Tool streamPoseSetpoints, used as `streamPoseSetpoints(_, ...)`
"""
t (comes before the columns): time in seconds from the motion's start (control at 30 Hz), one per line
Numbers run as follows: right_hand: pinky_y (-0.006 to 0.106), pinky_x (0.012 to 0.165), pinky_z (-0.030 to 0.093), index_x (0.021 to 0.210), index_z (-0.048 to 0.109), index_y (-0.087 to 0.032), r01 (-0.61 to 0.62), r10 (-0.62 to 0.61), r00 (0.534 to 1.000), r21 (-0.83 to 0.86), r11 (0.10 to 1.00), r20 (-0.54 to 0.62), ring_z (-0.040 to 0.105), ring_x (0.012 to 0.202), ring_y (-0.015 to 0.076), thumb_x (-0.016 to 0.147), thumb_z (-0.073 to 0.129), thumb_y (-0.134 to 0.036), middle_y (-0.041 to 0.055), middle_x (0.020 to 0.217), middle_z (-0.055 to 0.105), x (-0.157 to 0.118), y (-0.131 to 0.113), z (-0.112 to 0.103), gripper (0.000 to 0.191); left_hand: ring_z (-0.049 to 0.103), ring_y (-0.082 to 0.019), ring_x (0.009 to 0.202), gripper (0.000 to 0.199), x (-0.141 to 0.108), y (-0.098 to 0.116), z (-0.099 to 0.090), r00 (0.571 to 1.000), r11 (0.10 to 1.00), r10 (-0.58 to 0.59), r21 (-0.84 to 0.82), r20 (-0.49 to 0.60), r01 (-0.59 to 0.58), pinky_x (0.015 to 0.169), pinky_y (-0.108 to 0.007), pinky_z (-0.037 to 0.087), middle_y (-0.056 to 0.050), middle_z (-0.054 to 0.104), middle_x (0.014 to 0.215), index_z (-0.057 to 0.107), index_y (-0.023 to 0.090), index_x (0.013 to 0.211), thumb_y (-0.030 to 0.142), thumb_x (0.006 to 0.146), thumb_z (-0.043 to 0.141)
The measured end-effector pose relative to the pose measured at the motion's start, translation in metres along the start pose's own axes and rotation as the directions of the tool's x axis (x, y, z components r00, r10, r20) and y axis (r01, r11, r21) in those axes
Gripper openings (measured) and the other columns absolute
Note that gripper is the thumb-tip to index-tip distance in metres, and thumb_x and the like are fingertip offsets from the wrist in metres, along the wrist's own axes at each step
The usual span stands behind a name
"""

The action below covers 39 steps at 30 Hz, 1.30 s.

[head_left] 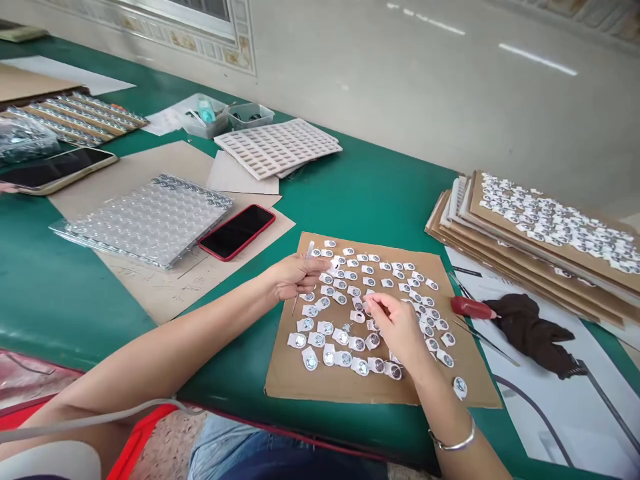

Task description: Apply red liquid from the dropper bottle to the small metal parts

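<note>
A glossy pale tiled wall (345, 87) backs a long green work table (380, 187). At the far left lies a black-screened phone in a pale case (55, 167); to its right, a clear plastic tray of rounded pockets (150, 223) rests on brown card, its pockets probably meant to keep small parts apart. A black phone in a red case (237, 232) lies just beside it, and slotted white sheets (280, 143) sit farther back.

Nearest the person is a flat brown cardboard sheet (313, 388), bearing small white tabs with round silvery discs (310, 360). They lie spread in loose rows, which seems to leave each one easy to reach. Over its left part, the left hand (295, 275) pinches one slit white tab (336, 267) by its edge, perhaps to leave the slit uncovered. The right hand (399, 328) is over the middle, thumb and forefinger drawn together; whether anything is between them cannot be told.

To the right, a red-handled tool (471, 307) and a crumpled dark brown cloth (533, 330) lie within easy reach. Behind, a stack of brown cardboard sheets (453, 217) carries more tabs, presumably piled to save space.
</note>
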State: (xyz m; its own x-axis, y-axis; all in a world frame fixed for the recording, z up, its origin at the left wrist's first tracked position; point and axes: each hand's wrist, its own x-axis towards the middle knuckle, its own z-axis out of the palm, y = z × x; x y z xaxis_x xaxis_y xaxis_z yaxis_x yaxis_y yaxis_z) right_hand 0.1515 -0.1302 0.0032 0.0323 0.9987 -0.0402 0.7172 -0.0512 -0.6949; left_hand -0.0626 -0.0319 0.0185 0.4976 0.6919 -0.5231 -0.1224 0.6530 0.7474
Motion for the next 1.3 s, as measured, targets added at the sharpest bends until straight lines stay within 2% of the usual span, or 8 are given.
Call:
streamPoseSetpoints(0.27, 0.030, 0.062, 0.051, 0.101, 0.062, -0.024, 0.017, -0.017, 1.000, -0.030, 0.999, -0.010, 0.065, 0.067, 0.0155, 0.091, 0.036, -0.033, 0.0027, 0.087, 0.071, 0.001, 0.005, 0.005, 0.030, 0.013, -0.002, 0.034, 0.020, 0.005, -0.005, -0.004, 1.000, 0.999, 0.007, -0.036, 0.015, -0.006, 0.032, -0.015, 0.012, 0.012, 0.024, 0.043, 0.048, 0.015, 0.068, 0.016, 0.076, 0.066)
streamPoseSetpoints(0.43, 0.034, 0.079, 0.052, 0.110, 0.057, -0.022, 0.312, -0.313, 0.950, -0.068, 0.948, 0.002, 0.065, 0.091, 0.0166, 0.090, 0.037, -0.022, 0.0048, 0.101, 0.070, -0.007, 0.002, 0.005, 0.028, 0.015, -0.001, 0.033, 0.022, 0.005, -0.004, -0.003, 1.000, 0.999, 0.007, -0.046, -0.021, -0.008, 0.032, -0.015, 0.012, 0.012, 0.023, 0.042, 0.046, 0.015, 0.065, 0.013, 0.079, 0.062)
streamPoseSetpoints(0.53, 0.037, 0.088, 0.048, 0.112, 0.054, -0.020, 0.466, -0.448, 0.883, -0.147, 0.873, 0.138, 0.061, 0.102, 0.0174, 0.090, 0.036, -0.016, 0.0067, 0.105, 0.068, -0.011, -0.003, 0.005, 0.029, 0.016, -0.001, 0.032, 0.023, 0.007, -0.003, -0.004, 0.999, 0.998, 0.018, -0.061, -0.032, -0.020, 0.031, -0.014, 0.013, 0.011, 0.024, 0.043, 0.046, 0.015, 0.064, 0.013, 0.079, 0.064)
streamPoseSetpoints(0.67, 0.044, 0.095, 0.041, 0.115, 0.048, -0.019, 0.516, -0.446, 0.844, -0.223, 0.827, 0.299, 0.055, 0.108, 0.0198, 0.091, 0.034, -0.014, 0.0068, 0.104, 0.068, -0.012, -0.007, 0.008, 0.028, 0.017, -0.001, 0.032, 0.019, 0.011, -0.004, -0.007, 0.999, 0.997, 0.025, -0.069, -0.028, -0.027, 0.031, -0.014, 0.013, 0.011, 0.025, 0.043, 0.049, 0.014, 0.067, 0.012, 0.077, 0.065)
streamPoseSetpoints(0.83, 0.046, 0.095, 0.035, 0.122, 0.043, -0.019, 0.525, -0.404, 0.828, -0.287, 0.801, 0.388, 0.053, 0.109, 0.0228, 0.092, 0.037, -0.018, 0.0059, 0.108, 0.068, -0.012, -0.009, 0.007, 0.030, 0.016, -0.001, 0.032, 0.018, 0.011, -0.005, -0.008, 0.998, 0.997, 0.062, -0.034, -0.011, -0.062, 0.030, -0.014, 0.013, 0.011, 0.023, 0.042, 0.050, 0.014, 0.067, 0.014, 0.079, 0.063)
streamPoseSetpoints(1.03, 0.045, 0.095, 0.033, 0.130, 0.039, -0.021, 0.576, -0.453, 0.806, -0.329, 0.748, 0.380, 0.053, 0.102, 0.0226, 0.091, 0.042, -0.020, 0.0024, 0.098, 0.072, -0.014, -0.007, 0.008, 0.040, 0.016, -0.001, 0.032, 0.021, 0.010, -0.003, -0.007, 0.998, 0.997, 0.064, -0.030, -0.012, -0.065, 0.030, -0.015, 0.013, 0.011, 0.024, 0.043, 0.048, 0.015, 0.064, 0.013, 0.081, 0.061)
streamPoseSetpoints(1.17, 0.044, 0.098, 0.031, 0.136, 0.033, -0.022, 0.590, -0.475, 0.799, -0.331, 0.736, 0.369, 0.052, 0.103, 0.0216, 0.091, 0.042, -0.020, 0.0018, 0.103, 0.070, -0.013, -0.005, 0.011, 0.046, 0.017, -0.001, 0.032, 0.023, 0.010, -0.003, -0.006, 0.998, 0.997, 0.062, -0.033, -0.015, -0.063, 0.030, -0.015, 0.013, 0.011, 0.024, 0.043, 0.047, 0.015, 0.063, 0.013, 0.080, 0.062)
streamPoseSetpoints(1.3, 0.043, 0.099, 0.031, 0.135, 0.036, -0.021, 0.599, -0.492, 0.797, -0.345, 0.723, 0.351, 0.054, 0.099, 0.0204, 0.092, 0.041, -0.020, 0.0010, 0.095, 0.072, -0.013, -0.006, 0.012, 0.044, 0.018, -0.001, 0.031, 0.025, 0.010, -0.003, -0.005, 0.998, 0.997, 0.064, -0.033, -0.016, -0.065, 0.030, -0.015, 0.013, 0.011, 0.025, 0.043, 0.045, 0.016, 0.061, 0.013, 0.078, 0.064)
